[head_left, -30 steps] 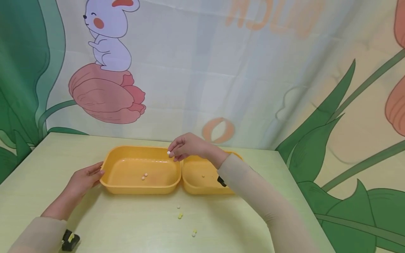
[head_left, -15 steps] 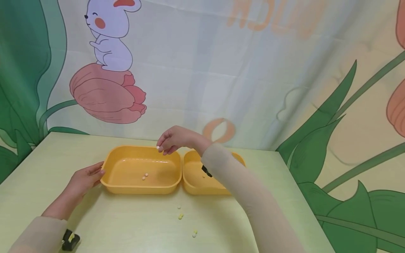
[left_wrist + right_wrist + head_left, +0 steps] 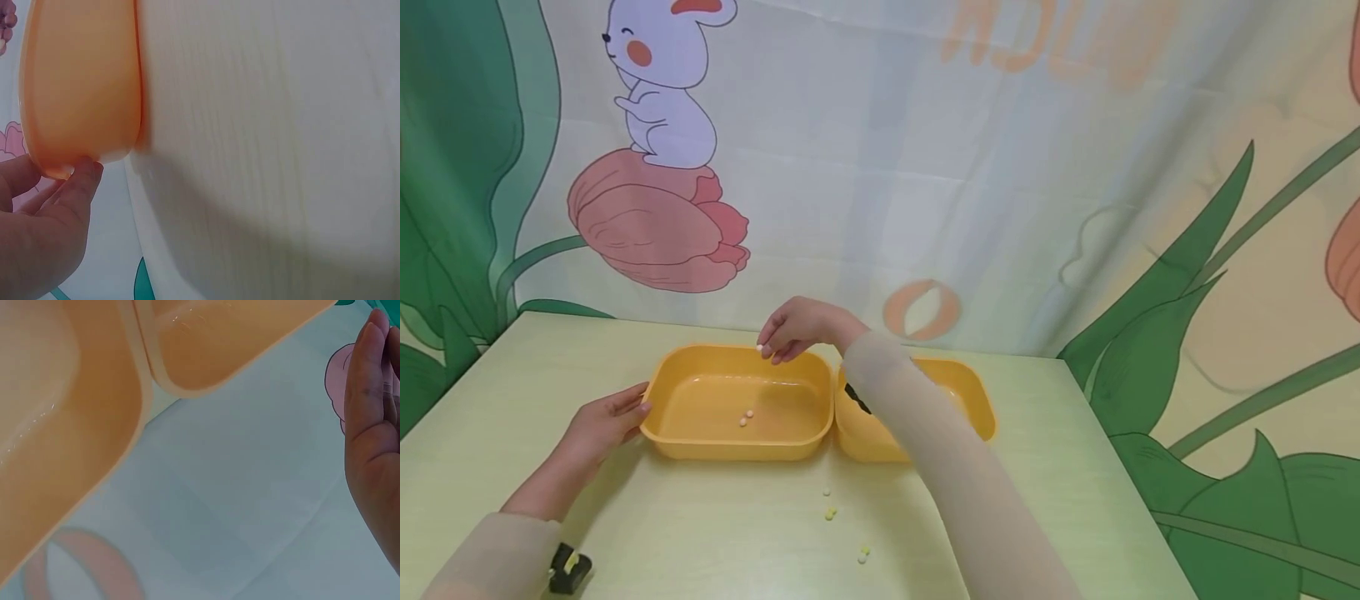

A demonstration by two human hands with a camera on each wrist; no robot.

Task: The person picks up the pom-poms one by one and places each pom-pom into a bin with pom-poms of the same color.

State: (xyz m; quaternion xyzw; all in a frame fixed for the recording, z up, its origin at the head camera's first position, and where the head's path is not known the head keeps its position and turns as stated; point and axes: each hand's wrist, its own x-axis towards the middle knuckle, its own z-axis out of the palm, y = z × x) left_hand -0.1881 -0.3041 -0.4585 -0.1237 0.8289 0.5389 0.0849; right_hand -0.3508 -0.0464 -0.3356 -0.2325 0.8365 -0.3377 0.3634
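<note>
My right hand (image 3: 799, 327) pinches a small white pellet (image 3: 760, 347) between thumb and fingertips, above the far rim of the left yellow tray (image 3: 737, 451). In the right wrist view the right hand (image 3: 372, 425) shows at the right edge, its pellet hidden. My left hand (image 3: 601, 427) grips the left end of that same tray. The left wrist view has thumb and fingers of the left hand (image 3: 47, 231) on either side of the tray's end (image 3: 81, 94). Two pale pinkish pellets (image 3: 746, 418) lie inside the left tray.
A second yellow tray (image 3: 988, 408) stands against the right end of the first, partly covered by my right sleeve (image 3: 925, 433). Small white and yellow pellets (image 3: 831, 513) lie scattered on the table (image 3: 715, 533) in front. A printed curtain (image 3: 820, 167) hangs behind the table.
My right hand has moved left with the white pellet, from near where the trays meet to over the left tray's far rim. My left hand has stayed on the tray.
</note>
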